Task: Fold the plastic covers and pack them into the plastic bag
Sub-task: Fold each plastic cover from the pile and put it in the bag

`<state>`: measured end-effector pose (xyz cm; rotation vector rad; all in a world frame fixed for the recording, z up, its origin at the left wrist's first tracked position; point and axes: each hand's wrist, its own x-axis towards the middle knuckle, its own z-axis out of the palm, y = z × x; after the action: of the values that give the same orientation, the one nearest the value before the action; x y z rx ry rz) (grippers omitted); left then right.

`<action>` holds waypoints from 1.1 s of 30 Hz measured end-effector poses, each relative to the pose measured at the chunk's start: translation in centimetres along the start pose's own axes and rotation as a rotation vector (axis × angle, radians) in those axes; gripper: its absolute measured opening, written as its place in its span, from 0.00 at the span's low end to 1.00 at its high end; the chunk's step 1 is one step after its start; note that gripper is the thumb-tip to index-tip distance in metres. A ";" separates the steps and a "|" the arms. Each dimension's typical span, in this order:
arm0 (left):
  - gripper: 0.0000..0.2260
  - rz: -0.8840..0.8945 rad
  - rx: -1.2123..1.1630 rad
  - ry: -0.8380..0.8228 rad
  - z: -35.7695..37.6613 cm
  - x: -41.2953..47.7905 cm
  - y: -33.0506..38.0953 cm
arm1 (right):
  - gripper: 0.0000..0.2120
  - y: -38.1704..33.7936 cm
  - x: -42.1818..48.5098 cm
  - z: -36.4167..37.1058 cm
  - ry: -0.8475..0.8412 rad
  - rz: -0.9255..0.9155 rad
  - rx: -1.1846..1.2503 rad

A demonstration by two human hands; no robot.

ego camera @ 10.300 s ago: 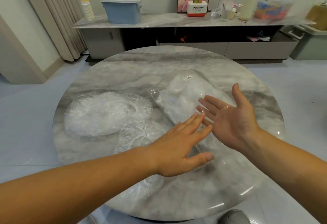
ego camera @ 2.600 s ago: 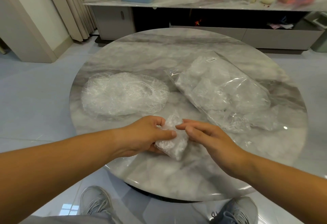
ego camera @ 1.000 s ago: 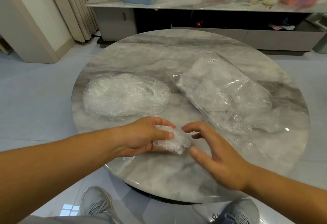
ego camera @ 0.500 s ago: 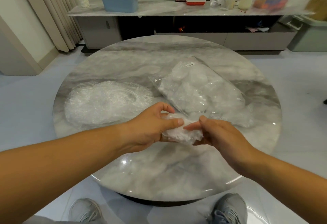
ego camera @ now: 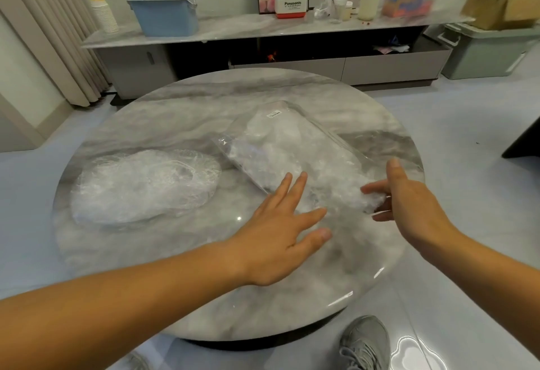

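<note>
On the round grey marble table [ego camera: 175, 112], the clear plastic bag [ego camera: 292, 150] lies diagonally, labelled end toward the far edge and mouth toward the near-right edge. The right hand [ego camera: 415, 209] now holds the folded white cover [ego camera: 371, 201] alone at that mouth. The left hand [ego camera: 277, 238] has let go and is spread flat.

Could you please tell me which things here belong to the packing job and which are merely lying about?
Job in hand:
plastic bag
pile of unfolded covers
folded cover, held in the right hand
left hand, open, by the bag

Lying about, on the sideboard behind:
blue bin
paper cups
Panasonic box
cardboard box
</note>
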<state>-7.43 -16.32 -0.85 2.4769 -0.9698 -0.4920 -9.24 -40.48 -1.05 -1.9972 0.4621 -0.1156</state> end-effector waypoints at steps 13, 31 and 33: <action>0.39 0.052 -0.036 0.015 -0.8 -0.3 -1.0 | 0.41 -3.1 0.8 4.1 -0.419 0.053 0.531; 0.37 0.103 -0.233 0.150 -1.4 -2.0 -2.9 | 0.41 -8.8 2.5 9.9 -0.556 0.237 0.888; 0.38 0.083 -0.247 0.151 -1.5 -2.2 -3.3 | 0.37 -8.5 2.3 9.8 -0.506 0.265 0.958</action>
<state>-6.42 -12.24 -0.89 2.2095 -0.8903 -0.3673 -2.11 -29.73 1.68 -0.9583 0.2546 0.2855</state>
